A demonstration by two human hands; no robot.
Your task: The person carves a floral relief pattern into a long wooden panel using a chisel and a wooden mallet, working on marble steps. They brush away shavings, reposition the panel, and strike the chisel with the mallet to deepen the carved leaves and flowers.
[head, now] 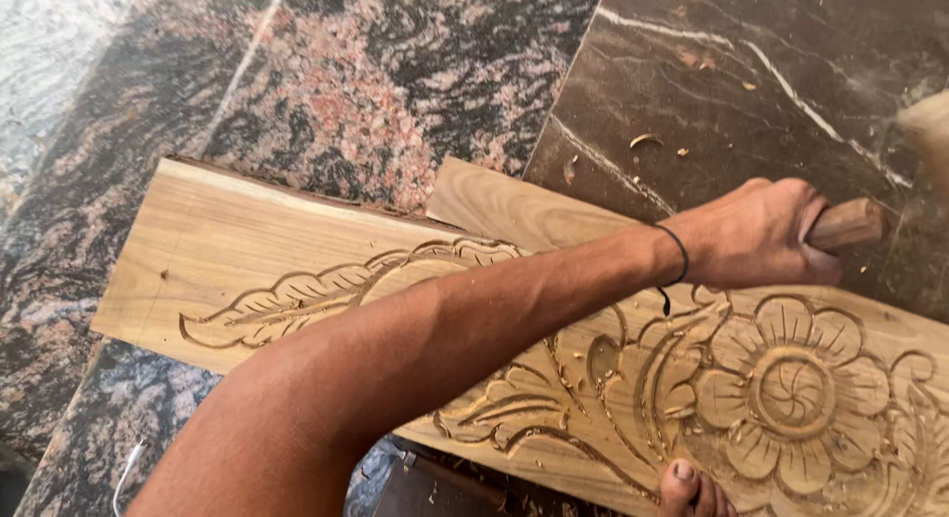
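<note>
One arm reaches across from the near left, its hand wrapped tight around a round wooden handle at the far right, a black cord band on the wrist; which hand it is I cannot tell. Beneath lies one long carved wooden plank with a leaf scroll on the left and a big flower on the right. It rests on a polished stone floor, pink-black granite beside brown marble, with chips scattered and toes pressing the near edge.
</note>
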